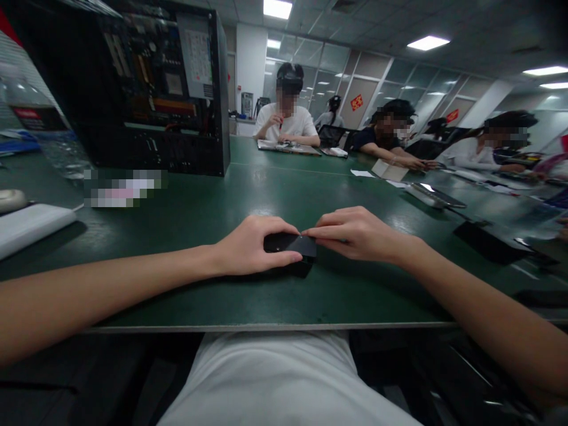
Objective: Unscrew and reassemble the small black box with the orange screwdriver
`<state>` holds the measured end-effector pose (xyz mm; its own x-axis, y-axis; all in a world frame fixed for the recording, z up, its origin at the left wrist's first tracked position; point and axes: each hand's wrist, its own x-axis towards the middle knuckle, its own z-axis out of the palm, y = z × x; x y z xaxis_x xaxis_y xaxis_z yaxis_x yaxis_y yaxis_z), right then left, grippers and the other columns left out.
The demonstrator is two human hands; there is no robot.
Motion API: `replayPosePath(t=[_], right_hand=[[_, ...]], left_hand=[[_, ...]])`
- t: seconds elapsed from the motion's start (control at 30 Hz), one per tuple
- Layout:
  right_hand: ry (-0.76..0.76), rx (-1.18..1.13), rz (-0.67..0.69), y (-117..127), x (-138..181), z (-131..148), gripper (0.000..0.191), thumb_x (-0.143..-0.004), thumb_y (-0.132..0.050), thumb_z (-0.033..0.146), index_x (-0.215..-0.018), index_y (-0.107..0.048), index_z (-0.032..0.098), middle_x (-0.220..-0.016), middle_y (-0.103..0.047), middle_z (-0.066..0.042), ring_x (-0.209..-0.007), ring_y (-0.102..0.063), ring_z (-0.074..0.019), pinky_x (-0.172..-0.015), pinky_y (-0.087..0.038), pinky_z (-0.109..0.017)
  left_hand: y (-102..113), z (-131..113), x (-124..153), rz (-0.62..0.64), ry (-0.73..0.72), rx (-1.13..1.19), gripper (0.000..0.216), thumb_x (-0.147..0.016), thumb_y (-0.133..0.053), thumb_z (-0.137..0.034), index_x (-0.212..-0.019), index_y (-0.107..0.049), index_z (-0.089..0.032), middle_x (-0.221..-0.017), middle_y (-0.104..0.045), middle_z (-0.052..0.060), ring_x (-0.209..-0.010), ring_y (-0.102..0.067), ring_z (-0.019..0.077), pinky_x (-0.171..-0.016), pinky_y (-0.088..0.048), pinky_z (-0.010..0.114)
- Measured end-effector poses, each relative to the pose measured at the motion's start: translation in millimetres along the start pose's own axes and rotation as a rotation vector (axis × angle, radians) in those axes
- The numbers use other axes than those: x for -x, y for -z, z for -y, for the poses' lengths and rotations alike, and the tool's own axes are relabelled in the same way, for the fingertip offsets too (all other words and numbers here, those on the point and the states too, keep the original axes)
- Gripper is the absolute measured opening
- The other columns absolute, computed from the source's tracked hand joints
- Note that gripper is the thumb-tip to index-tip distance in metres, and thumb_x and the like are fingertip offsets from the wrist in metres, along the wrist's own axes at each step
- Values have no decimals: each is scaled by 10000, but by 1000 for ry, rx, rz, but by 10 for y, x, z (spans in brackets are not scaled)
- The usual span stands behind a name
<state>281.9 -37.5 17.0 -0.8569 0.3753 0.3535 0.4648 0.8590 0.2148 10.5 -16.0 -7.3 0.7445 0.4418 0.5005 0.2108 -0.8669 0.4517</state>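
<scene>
A small flat black device (pixel 290 247) lies on the green table (pixel 248 201) just in front of me. My left hand (pixel 252 245) is curled round its left end, thumb along the near side. My right hand (pixel 357 234) comes in from the right, fingers pressed together in a pinch on the device's upper right corner. Most of the device's far edge is hidden under my fingers.
An open black computer case (pixel 146 89) stands at the back left, with a water bottle (pixel 48 127) beside it and a white flat object (pixel 31 225) at the left edge. Several other people sit across the table with papers and tablets. A dark flat item (pixel 488 242) lies to the right.
</scene>
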Motion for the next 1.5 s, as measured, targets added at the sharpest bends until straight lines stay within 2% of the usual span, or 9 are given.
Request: replayPosePath(t=[0.1, 0.17, 0.3, 0.6, 0.8, 0.97, 1.07, 1.3, 1.5], right_hand=[[-34, 22, 17, -15, 22, -19, 343, -1057, -465, 332, -1215, -734, 188, -886, -713, -64, -706, -612, -108, -616, -390, -236], [-55, 39, 17, -15, 37, -29, 354, -1057, -472, 361, -1228, -734, 196, -863, -705, -52, -663, -585, -92, -588, -360, -232], [-69, 10, 18, 5, 48, -55, 351, -1051, -489, 354, -1223, -737, 176, -866, -684, -48, -672, -569, -93, -596, -354, -232], [-73, -279, 145, 89, 25, -143, 379, -1061, -462, 310, -1311, -692, 142, -822, -606, -43, -685, -550, -88, -621, -368, -196], [-61, -444, 184, 90, 52, -205, 369, -1058, -460, 285, -1281, -702, 119, -874, -656, -68, -753, -604, -96, -667, -401, -192], [-71, -412, 110, 27, 34, -175, 359, -1054, -468, 254, -1314, -685, 134, -823, -626, -40, -702, -570, -81, -639, -384, -184], [-65, -376, 74, -37, 5, -112, 365, -1059, -455, 265, -1326, -677, 153, -859, -632, -48, -718, -564, -85, -651, -395, -188], [-45, -392, 129, -19, -3, -15, 415, -1053, -407, 220, -1431, -576, 194, -1086, -649, -98, -933, -619, -134, -810, -473, -239], [-124, -520, 90, -137, -14, -9, 323, -1041, -448, 268, -1304, -593, 150, -1111, -693, -105, -975, -648, -146, -840, -501, -258]], left_hand=[[89, 75, 11, 78, -13, 20, 409, -883, -738, -404, -1200, -725, -147, -1107, -780, 97, -973, -732, 219, -851, -529, 289], [135, 130, 22, 104, 49, 14, 427, -883, -732, -424, -1200, -729, -137, -1081, -790, 89, -940, -737, 215, -829, -532, 283], [125, 177, 30, 72, 133, 7, 471, -878, -724, -475, -1189, -740, -122, -1037, -797, 78, -857, -735, 201, -803, -539, 280], [68, 174, 36, 34, 95, 23, 454, -881, -722, -468, -1183, -745, -130, -1055, -798, 81, -895, -739, 207, -821, -541, 274], [50, 159, 29, 46, 91, 44, 435, -884, -719, -445, -1179, -745, -126, -1044, -796, 80, -900, -737, 205, -825, -533, 268], [52, 140, 31, 48, 61, 48, 423, -889, -716, -424, -1171, -741, -111, -1016, -795, 80, -869, -734, 200, -798, -520, 263], [54, 126, 33, 60, 43, 40, 411, -894, -711, -407, -1177, -735, -110, -1022, -794, 79, -872, -733, 197, -805, -511, 258], [37, 97, 25, 88, 41, 41, 406, -884, -717, -401, -1173, -728, -116, -1050, -793, 87, -909, -735, 212, -822, -506, 269], [53, 105, 24, 102, 27, 33, 386, -891, -704, -396, -1163, -727, -123, -1029, -788, 82, -900, -728, 209, -811, -500, 266]])
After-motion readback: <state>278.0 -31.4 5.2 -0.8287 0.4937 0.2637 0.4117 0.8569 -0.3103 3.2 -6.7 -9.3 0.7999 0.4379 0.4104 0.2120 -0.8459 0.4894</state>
